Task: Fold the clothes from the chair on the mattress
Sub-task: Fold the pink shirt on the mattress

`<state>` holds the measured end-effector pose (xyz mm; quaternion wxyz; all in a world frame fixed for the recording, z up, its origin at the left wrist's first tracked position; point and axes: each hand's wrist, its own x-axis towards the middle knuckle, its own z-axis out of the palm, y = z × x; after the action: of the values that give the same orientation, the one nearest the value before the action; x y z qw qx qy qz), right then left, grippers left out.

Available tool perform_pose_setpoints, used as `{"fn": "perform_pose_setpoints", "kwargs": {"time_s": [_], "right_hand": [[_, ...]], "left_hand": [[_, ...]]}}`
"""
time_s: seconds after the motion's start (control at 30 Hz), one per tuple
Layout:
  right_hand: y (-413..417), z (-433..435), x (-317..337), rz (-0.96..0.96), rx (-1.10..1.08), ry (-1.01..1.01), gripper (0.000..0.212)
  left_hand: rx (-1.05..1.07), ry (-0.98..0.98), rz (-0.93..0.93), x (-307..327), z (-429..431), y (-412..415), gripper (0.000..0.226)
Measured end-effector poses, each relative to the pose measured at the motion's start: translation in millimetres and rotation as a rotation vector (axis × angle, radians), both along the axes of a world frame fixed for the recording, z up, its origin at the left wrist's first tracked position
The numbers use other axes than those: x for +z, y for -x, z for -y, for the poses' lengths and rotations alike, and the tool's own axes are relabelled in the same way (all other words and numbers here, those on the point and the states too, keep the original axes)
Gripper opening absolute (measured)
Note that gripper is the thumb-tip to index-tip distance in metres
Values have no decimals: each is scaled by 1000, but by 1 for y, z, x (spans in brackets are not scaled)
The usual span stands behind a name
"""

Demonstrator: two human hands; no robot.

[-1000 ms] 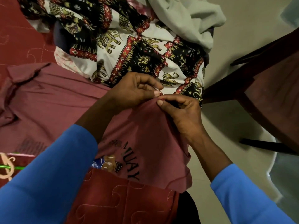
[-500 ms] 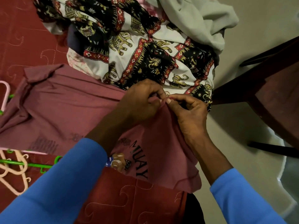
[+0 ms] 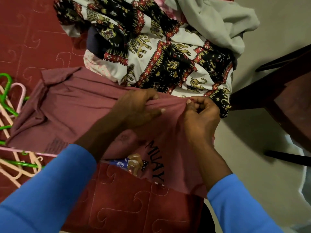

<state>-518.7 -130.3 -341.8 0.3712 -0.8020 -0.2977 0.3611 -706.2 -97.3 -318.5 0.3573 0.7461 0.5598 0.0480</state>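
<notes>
Maroon MUAY T-shirt (image 3: 75,111) is spread on the quilted mattress (image 3: 126,207), touching the elephant-print cloth (image 3: 168,61). A bunched ridge beside that cloth is gripped by the left hand (image 3: 139,110) and pinched by the right hand (image 3: 200,113). Its length is laid leftward along the cloth, nearer the left hand.
</notes>
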Motion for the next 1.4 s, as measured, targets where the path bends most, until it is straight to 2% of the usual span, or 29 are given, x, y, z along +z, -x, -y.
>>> {"fn": "perform_pose_setpoints", "kwargs": {"time_s": [0.13,0.23,0.33,0.43,0.5,0.53,0.6,0.7,0.77,0.83,0.9,0.97,1.1,1.2,1.33,1.4], "right_hand": [[21,-2,-5,118,-50,27,10],[33,-5,-7,230,-103,60,15],[42,-7,-8,389,-74,119,18],[53,-2,-22,592,-44,124,22],[67,5,-28,654,33,-72,34],[79,11,-29,656,148,-232,39],[111,23,-22,684,518,-519,49],[156,16,-17,730,1099,-670,50],[168,-1,-32,835,1305,-560,50],[170,-18,-43,921,1411,-396,57],[168,-25,-50,946,1420,-351,62],[168,-23,-54,953,1406,-354,64],[170,-22,-57,979,1376,-348,66],[170,-22,-58,953,1357,-382,66],[171,-22,-61,942,1339,-401,66],[171,-22,-61,931,1325,-420,66]], "left_hand": [[-46,119,-178,18,-20,62,30],[0,207,-326,29,-31,109,31],[13,203,-459,35,-38,152,28],[54,139,-627,38,-39,187,39],[47,55,-721,38,-38,202,47],[33,12,-743,35,-36,208,48],[3,-51,-781,30,-32,215,50],[36,-130,-777,22,-28,221,68],[39,-223,-755,18,-28,230,76],[4,-259,-781,18,-32,245,66],[-5,-235,-822,19,-40,259,55],[57,-169,-780,23,-46,273,46],[425,-47,-407,23,-48,290,21],[522,16,-268,17,-46,294,19],[590,76,-302,15,-47,301,21],[679,-23,-257,12,-45,304,11]]}}
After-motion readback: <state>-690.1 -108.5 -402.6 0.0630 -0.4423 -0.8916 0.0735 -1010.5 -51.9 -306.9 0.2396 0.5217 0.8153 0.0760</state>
